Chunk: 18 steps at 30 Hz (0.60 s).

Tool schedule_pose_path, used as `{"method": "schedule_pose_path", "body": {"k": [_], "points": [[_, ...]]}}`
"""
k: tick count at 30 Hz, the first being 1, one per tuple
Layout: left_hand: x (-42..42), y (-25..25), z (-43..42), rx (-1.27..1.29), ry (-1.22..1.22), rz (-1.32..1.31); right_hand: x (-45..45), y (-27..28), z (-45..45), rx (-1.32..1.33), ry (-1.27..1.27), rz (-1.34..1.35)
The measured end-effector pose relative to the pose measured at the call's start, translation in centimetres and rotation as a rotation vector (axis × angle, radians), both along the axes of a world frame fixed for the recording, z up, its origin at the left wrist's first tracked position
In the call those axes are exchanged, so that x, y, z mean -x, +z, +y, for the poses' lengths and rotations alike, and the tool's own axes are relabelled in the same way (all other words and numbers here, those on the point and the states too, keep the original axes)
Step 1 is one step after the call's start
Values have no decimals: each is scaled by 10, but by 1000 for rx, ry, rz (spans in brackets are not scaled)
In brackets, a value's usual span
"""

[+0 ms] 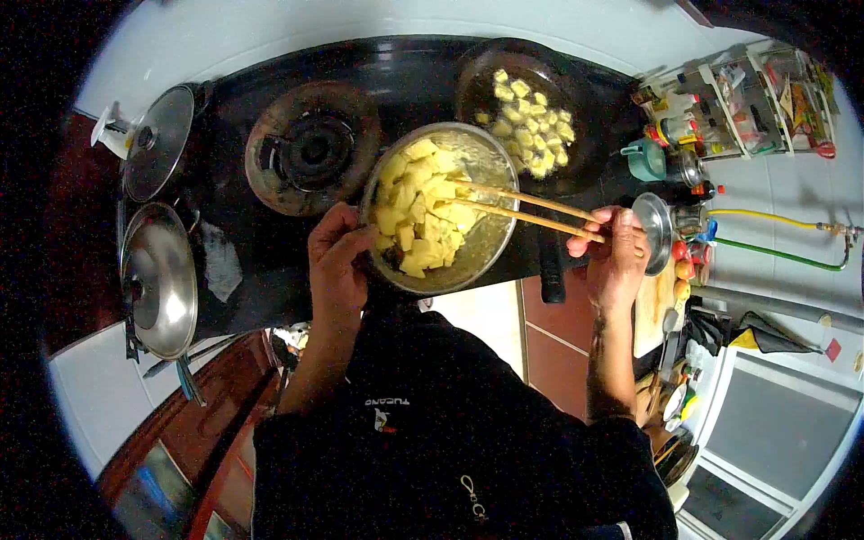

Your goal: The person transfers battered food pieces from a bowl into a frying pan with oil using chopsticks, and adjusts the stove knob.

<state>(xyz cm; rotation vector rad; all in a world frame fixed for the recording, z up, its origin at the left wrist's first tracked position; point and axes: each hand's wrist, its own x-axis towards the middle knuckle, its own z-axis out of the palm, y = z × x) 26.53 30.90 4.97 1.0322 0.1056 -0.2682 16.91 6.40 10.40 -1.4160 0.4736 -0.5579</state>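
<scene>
My left hand [340, 250] grips the near-left rim of a metal bowl [493, 241], thumb over the edge. Pale yellow chunks [418, 207] fill the bowl's left side, some coated with something wet. A pair of wooden chopsticks [531, 209] is held in my right hand [621, 254], their tips among the chunks. Behind the bowl to the right, a dark frying pan [481, 81] holds more yellow pieces [531, 130], spread apart from one another. The bowl's edge overlaps the pan in this view.
A bare gas burner [315, 153] is at the left of the black stovetop. Two pan lids [162, 279] stand at the far left. The pan's handle [553, 274] points toward me. On the right are a metal dish [653, 232], a cutting board [650, 315] and a seasoning rack [738, 108].
</scene>
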Motion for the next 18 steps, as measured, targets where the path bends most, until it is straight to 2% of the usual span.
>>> {"method": "schedule_pose_path", "body": {"k": [4,9,18], "points": [[1,-9,4,77,-70,48,2,-10,-5,-35,-101,34],[7,3,-6,21,1,43,7,-20,-10,-192,-167,24],[4,-7,-5,21,3,91,2,-20,-18,-195,-211,22]]}}
